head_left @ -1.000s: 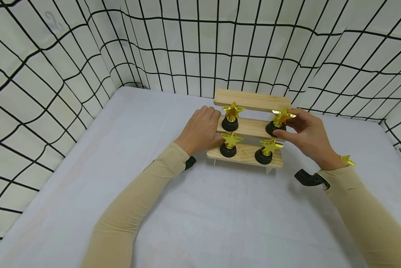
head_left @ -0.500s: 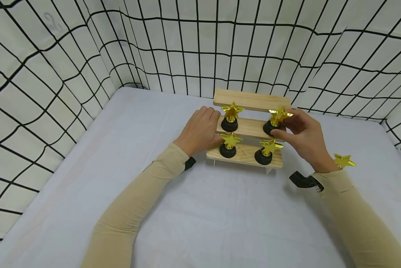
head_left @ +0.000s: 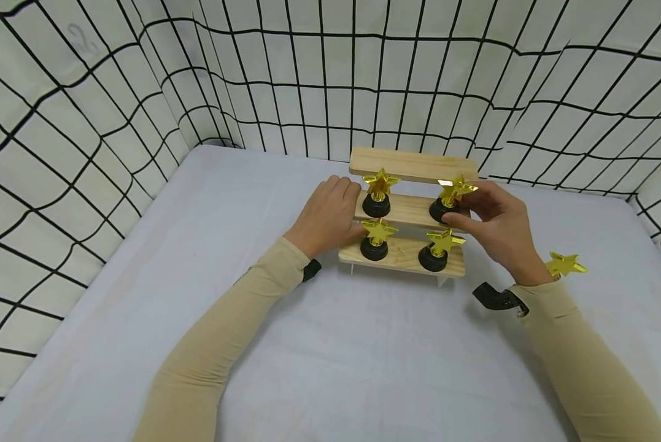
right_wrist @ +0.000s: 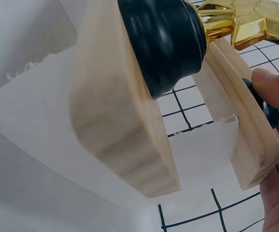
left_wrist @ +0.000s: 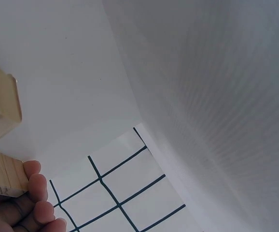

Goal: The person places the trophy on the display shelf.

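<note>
A three-tier wooden display shelf [head_left: 413,162] stands on the white-covered table. My left hand [head_left: 330,212] grips the left end of its middle board [left_wrist: 4,171], fingers curled round the edge in the left wrist view. On the right of that board, my right hand [head_left: 498,221] holds a gold star trophy [head_left: 453,197], thumb against its black base [right_wrist: 262,104]. Another star trophy [head_left: 377,193] stands at the board's left. The bottom board carries one trophy [head_left: 376,239] on the left and another trophy [head_left: 437,250] on the right, the latter close up in the right wrist view [right_wrist: 163,43].
One more gold star trophy [head_left: 564,264] is partly hidden behind my right wrist. A black wire grid [head_left: 308,80] before white walls encloses the table's back and sides. White cloth [head_left: 336,368] covers the tabletop.
My right hand has shifted slightly left along the middle board with the trophy, uncovering more of the star behind the wrist. My left hand keeps its grip.
</note>
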Available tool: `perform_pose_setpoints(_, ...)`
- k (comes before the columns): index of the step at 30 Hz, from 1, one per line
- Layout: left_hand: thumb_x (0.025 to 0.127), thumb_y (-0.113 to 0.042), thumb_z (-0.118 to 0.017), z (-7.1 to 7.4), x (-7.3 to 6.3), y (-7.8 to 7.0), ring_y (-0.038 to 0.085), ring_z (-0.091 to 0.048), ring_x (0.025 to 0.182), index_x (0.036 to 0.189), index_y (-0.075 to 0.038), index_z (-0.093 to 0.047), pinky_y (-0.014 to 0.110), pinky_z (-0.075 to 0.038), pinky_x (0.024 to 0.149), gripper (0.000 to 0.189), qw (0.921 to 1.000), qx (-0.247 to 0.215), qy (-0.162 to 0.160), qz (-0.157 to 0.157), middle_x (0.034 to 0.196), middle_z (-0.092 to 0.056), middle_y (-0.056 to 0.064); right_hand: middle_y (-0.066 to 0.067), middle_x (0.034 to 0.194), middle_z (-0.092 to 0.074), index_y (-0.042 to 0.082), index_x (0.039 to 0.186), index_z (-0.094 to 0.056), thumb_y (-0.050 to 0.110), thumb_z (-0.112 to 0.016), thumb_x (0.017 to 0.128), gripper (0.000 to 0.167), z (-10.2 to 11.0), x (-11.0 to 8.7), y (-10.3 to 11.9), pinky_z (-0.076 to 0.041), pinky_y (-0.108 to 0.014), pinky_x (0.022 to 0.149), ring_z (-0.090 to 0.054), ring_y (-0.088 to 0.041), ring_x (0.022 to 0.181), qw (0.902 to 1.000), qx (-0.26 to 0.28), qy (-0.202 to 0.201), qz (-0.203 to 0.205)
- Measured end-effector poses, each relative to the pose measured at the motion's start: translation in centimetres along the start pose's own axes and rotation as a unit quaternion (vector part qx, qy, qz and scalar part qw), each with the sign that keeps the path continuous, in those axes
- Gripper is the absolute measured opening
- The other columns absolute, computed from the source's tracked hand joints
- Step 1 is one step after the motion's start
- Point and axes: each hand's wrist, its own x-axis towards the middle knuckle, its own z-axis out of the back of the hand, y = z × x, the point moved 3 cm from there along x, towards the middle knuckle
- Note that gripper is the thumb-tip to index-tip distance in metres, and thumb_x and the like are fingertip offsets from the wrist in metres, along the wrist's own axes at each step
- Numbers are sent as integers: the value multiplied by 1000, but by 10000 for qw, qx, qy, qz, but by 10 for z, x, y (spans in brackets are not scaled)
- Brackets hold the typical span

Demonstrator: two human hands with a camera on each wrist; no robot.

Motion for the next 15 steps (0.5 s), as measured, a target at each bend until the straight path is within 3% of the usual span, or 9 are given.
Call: perform_pose_setpoints(15, 83, -35, -69, 1, 1, -1, 26, -52, 86, 117, 4, -61, 36, -46, 75, 53, 10000, -13, -80, -16, 98, -63, 12, 20, 110, -70, 2, 127, -65, -4, -81, 81, 49, 2, 3, 0, -52, -9, 95, -68, 0, 97, 9998, -58, 163, -29)
